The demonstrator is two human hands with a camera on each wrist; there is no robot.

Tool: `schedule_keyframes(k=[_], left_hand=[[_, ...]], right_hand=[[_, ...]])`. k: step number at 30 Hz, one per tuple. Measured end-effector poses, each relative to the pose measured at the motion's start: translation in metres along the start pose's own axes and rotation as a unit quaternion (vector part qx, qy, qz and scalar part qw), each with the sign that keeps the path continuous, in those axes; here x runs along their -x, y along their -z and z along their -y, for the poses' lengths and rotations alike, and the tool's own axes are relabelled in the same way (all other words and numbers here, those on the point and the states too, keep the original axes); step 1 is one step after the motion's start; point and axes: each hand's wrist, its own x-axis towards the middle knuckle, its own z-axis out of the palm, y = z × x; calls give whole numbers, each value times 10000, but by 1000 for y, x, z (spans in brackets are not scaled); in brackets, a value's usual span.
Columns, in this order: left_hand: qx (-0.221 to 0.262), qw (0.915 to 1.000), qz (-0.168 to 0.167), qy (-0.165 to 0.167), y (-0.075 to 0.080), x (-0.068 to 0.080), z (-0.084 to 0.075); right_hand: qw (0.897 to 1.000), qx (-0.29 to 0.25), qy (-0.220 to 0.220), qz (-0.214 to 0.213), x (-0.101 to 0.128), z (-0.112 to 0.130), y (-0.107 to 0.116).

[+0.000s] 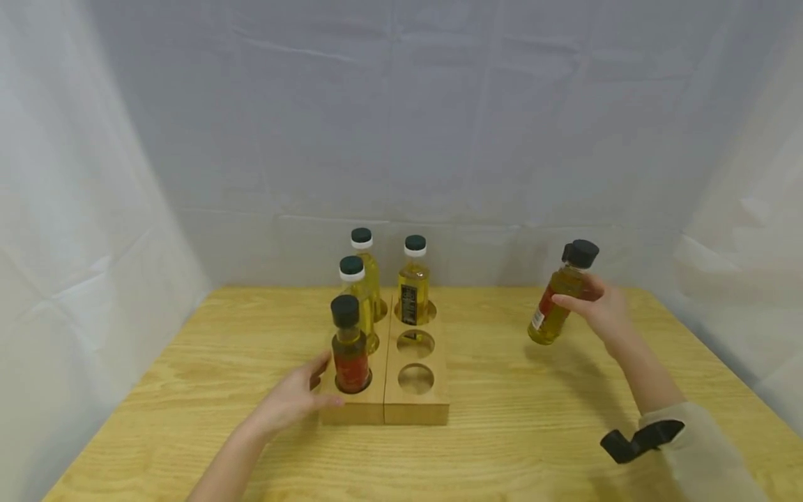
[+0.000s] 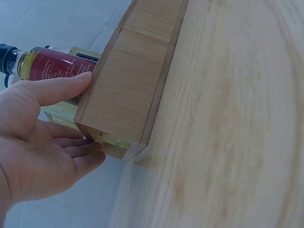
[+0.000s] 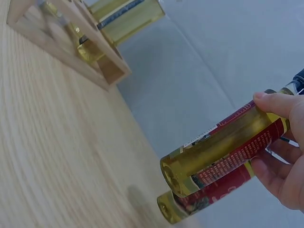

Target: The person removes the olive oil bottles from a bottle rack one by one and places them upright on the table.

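A wooden rack with two rows of round holes stands mid-table. Its left row holds a red-labelled, black-capped bottle in front and two green-capped oil bottles behind; a third green-capped one stands at the back right. Two holes are empty. My left hand rests against the rack's front left corner with straight fingers, beside the red-labelled bottle. My right hand grips two red-labelled bottles together, tilted above the table to the rack's right.
The light wooden table is walled by white cloth at the back and both sides. A black wrist mount sits on my right sleeve. The rack shows far off in the right wrist view.
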Motion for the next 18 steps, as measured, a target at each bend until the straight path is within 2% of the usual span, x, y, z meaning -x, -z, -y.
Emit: schedule_keyframes(k=[18], left_hand=[[24,10000,51,81,0,2,-1]], right_hand=[[9982,447,-266,-287,8,-44,23]])
